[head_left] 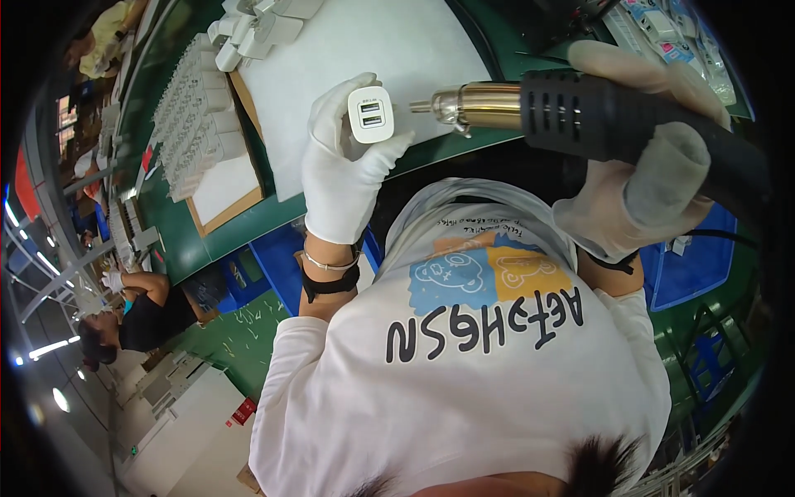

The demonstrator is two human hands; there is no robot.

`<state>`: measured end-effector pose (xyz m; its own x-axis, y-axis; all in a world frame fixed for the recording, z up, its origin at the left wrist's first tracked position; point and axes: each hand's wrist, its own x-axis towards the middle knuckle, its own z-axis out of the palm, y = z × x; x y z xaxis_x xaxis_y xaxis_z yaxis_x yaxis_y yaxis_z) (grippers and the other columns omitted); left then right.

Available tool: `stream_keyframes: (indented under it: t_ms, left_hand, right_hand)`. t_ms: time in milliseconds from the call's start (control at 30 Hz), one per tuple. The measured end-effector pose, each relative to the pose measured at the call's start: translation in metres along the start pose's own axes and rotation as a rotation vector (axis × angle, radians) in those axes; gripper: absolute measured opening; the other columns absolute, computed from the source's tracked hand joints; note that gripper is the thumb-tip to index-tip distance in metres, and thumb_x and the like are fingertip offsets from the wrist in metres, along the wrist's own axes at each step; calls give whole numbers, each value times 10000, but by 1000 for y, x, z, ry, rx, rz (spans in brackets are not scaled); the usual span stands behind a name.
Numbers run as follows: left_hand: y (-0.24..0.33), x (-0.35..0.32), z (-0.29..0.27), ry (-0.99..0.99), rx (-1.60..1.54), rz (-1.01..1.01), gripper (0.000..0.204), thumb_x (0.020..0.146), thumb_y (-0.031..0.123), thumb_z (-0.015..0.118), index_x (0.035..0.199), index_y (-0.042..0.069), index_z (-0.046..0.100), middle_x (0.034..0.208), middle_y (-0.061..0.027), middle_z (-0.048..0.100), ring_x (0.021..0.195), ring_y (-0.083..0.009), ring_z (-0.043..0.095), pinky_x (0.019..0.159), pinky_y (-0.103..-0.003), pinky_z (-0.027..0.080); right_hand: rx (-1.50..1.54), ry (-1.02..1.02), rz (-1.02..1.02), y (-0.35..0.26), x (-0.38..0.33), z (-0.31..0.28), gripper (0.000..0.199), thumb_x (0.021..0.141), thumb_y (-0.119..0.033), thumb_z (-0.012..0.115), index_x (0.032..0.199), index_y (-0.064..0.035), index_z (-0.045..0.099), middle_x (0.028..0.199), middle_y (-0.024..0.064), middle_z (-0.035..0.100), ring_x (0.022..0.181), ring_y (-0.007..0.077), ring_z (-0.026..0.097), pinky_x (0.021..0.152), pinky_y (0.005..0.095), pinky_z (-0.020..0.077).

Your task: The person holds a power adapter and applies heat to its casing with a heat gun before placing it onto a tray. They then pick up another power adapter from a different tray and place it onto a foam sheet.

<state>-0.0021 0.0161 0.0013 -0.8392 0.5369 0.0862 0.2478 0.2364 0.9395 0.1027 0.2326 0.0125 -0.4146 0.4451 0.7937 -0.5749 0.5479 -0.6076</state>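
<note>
Currently, left hand: gloved fingers clamped on a white dual-port USB charger
Charger position: raised near the bench's near edge, ports facing the camera
Right hand: gloved fingers wrapped around a black heat gun, nozzle just beside the charger
Bench's left side: rows of white casings
</note>
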Motion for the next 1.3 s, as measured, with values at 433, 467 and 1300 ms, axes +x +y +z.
stream_keyframes:
  t_ms: [433,467,1300]
  left_hand:
    - [4,-2,3,3,-57,-46,642,677,-34,778,1251,38,499,1159,-43,481,1066,-151,530,929,-298,463]
    - [4,-2,3,-2,-37,-17,638,679,-34,776,1250,36,498,1157,-43,482,1062,-151,533,926,-299,466]
    - [-2,2,2,35,34,-2,614,677,-31,780,1225,37,512,1188,-52,481,1076,-173,543,943,-312,471]
  right_hand:
    - [-6,35,36,-4,3,13,263,914,-233,544,1144,-106,537,924,157,655,687,139,590,624,237,500]
    - [-6,35,35,-3,4,14,262,914,-235,543,1140,-103,539,921,156,655,684,139,590,622,237,499]
    - [-19,30,39,-1,8,18,290,913,-289,523,1030,-28,572,836,144,662,615,138,569,566,239,481]
